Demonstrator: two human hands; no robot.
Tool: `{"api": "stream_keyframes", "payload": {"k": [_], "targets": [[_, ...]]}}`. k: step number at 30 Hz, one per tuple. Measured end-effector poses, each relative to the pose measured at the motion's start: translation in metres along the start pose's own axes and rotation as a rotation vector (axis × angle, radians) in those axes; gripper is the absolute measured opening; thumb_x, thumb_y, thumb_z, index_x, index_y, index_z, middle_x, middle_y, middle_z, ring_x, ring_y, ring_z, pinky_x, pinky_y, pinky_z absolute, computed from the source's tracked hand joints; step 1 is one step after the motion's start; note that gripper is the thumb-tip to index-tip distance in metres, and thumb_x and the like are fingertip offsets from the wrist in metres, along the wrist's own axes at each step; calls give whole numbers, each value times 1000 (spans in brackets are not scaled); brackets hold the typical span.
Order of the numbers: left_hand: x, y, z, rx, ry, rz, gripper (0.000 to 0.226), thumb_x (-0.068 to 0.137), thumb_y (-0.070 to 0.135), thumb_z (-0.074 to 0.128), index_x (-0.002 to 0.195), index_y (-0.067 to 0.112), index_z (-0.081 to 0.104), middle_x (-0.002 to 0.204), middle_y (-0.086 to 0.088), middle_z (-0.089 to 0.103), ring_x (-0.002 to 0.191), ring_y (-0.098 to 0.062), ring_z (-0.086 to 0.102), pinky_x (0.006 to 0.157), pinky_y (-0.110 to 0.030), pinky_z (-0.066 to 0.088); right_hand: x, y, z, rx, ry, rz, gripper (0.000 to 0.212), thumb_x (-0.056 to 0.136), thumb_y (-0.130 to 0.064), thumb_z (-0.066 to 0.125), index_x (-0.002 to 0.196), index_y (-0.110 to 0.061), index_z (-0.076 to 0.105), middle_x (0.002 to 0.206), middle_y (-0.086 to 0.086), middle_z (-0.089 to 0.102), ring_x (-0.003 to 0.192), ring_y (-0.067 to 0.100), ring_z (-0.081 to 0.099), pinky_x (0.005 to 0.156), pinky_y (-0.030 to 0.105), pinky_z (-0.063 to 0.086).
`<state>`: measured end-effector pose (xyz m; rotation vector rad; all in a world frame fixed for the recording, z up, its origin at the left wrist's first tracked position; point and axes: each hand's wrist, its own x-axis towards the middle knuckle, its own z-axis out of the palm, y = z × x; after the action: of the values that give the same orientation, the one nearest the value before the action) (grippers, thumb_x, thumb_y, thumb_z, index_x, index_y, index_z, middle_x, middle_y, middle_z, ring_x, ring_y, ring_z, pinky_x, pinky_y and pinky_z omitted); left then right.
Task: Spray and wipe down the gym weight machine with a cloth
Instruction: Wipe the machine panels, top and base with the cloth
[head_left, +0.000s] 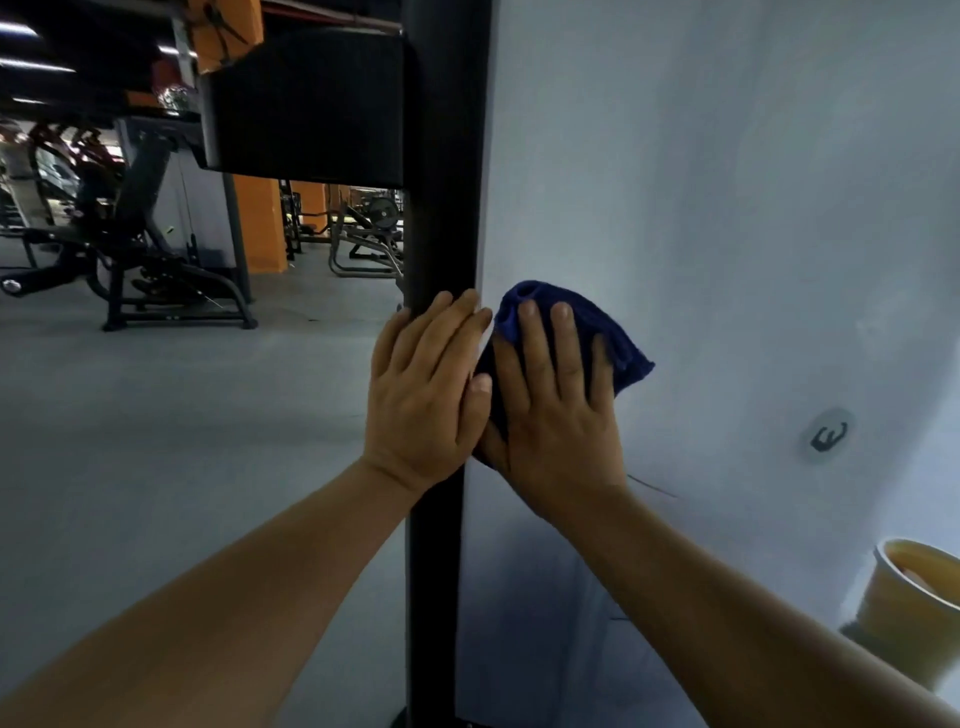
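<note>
A: Two hands (488, 395) up on the machine, side by side, thumbs nearly touching. Cloth (618, 338) is under the right one, against the pale panel (727, 234), just beside the black post (441, 234).

B: State of each hand?

A: Left hand (426, 395) lies flat on the post, fingers straight and close together, holding nothing. Right hand (556, 415) is spread flat over the cloth, fingers straight, palm pressing it to the panel. No pinch, no curl that I can see.

B: How does the cloth look to handle?

A: Soft and light, I judge. Dark blue, thick pile, bunched in folds above the fingertips and hanging loose at the right edge. It should slide under a flat palm; a loose corner could flap or fold under. Best held by palm pressure over the middle, or gathered at the bunched top if it needs lifting.

B: And the panel?

A: Reads as smooth and rigid, likely slick, so pressure has to stay even. Whether it is wet, I cannot tell.

B: Arms?

A: Both forearms reach forward and upward from the bottom corners, bare, wrists fairly straight. Left arm seems to brace on the post while the right works.

B: Spray bottle?

A: None in view. Only a yellowish cup-shaped thing (914, 613) at lower right; blurred, unsure what it is.
</note>
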<state>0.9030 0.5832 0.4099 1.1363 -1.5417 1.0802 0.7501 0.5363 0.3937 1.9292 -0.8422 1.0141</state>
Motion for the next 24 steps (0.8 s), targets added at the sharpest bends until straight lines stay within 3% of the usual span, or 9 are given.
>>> {"api": "stream_keyframes", "payload": {"k": [4, 7, 11, 15, 19, 24], "targets": [[17, 3, -1, -34, 81, -39, 42, 102, 28, 41, 127, 2, 63, 135, -17, 61, 121, -36, 56, 106, -50, 40, -51, -26, 21, 8, -106, -49, 81, 104, -56, 40, 164, -13, 6, 171, 12, -5, 157, 35, -9, 124, 58, 7], [11, 15, 7, -55, 38, 39, 46, 102, 28, 43, 135, 0, 58, 145, -21, 53, 140, -38, 44, 113, -56, 35, -87, -34, 30, -17, -155, -86, 83, 104, -54, 38, 163, -12, -3, 170, 12, -15, 157, 34, -14, 123, 54, 5], [-16, 36, 23, -49, -99, 83, 58, 101, 32, 47, 151, 2, 42, 162, -21, 30, 153, -39, 22, 122, -62, 20, -108, -28, 30, -70, -239, -127, 84, 105, -53, 35, 162, -11, -9, 167, 13, -25, 155, 34, -23, 122, 50, -16], [-31, 41, 27, -93, -108, 47, 61, 105, 38, 35, 155, 4, 33, 165, -19, 24, 155, -39, 17, 125, -59, 12, -119, -5, 19, -107, -243, -190, 75, 106, -49, 31, 163, -14, -3, 170, 11, -19, 157, 31, -17, 126, 51, -6], [-33, 43, 33, -128, -69, 28, 64, 106, 42, 27, 156, 2, 28, 164, -21, 25, 155, -36, 14, 125, -57, 10, -143, 61, 4, -79, -231, -34, 69, 104, -42, 33, 159, -6, 11, 168, 15, -5, 156, 36, -3, 125, 57, 5], [-40, 49, 51, 44, -35, 13, 69, 105, 42, 33, 160, 3, 16, 167, -14, 14, 156, -30, 2, 125, -58, 12, -178, 103, -8, 32, -343, 363, 75, 103, -42, 28, 159, -1, -1, 166, 24, 1, 157, 40, -6, 123, 62, 21]]}}
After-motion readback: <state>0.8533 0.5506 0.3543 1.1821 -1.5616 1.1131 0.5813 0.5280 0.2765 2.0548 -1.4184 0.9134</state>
